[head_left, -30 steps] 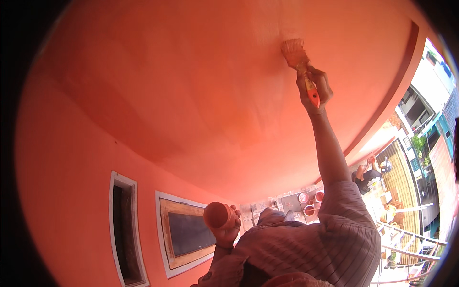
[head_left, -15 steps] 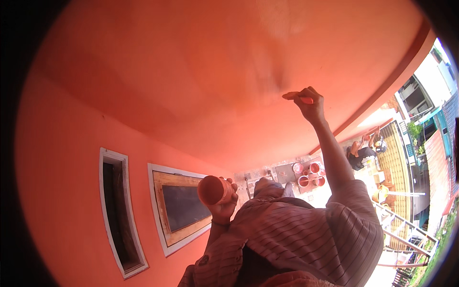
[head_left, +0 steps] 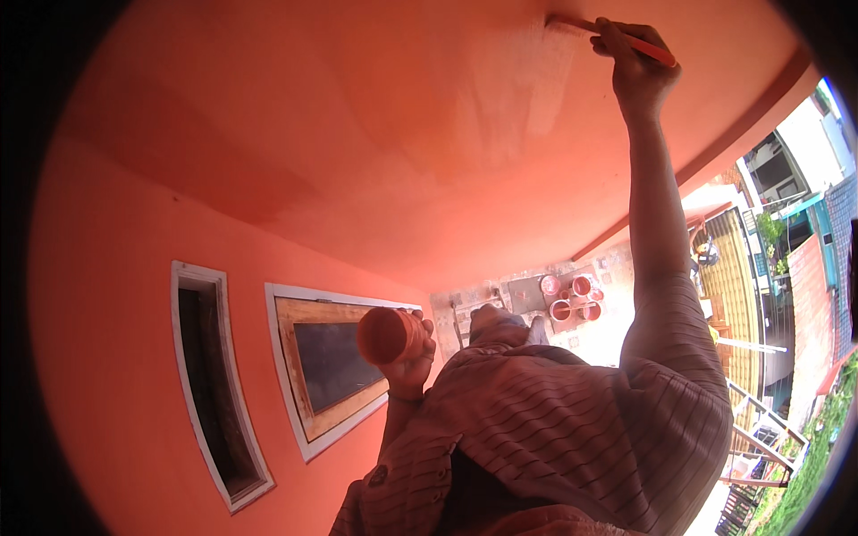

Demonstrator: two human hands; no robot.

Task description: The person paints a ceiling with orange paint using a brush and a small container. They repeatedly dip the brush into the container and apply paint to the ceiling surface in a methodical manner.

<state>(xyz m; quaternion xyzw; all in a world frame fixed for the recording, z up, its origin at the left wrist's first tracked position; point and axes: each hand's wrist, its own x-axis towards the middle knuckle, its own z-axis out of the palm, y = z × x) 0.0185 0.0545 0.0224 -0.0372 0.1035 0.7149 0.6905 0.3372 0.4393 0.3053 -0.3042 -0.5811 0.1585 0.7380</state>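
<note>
- Head view: right hand (head_left: 645,76) pinches brush (head_left: 651,51) by its handle; bristles lie left of the fingers, apparently touching orange surface (head_left: 402,134).
- Brush's long axis: near-sideways, handle end sloping lower right.
- Left hand (head_left: 416,364): fingers wrapped around cup (head_left: 384,337), well apart from brush.

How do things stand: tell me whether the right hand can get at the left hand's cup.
Probably, once lowered: the right hand holds a brush up high, but nothing seems to cover the cup.

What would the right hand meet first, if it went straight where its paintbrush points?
Likely the orange painted surface; the paintbrush seems to touch it, though depth is unclear.
</note>
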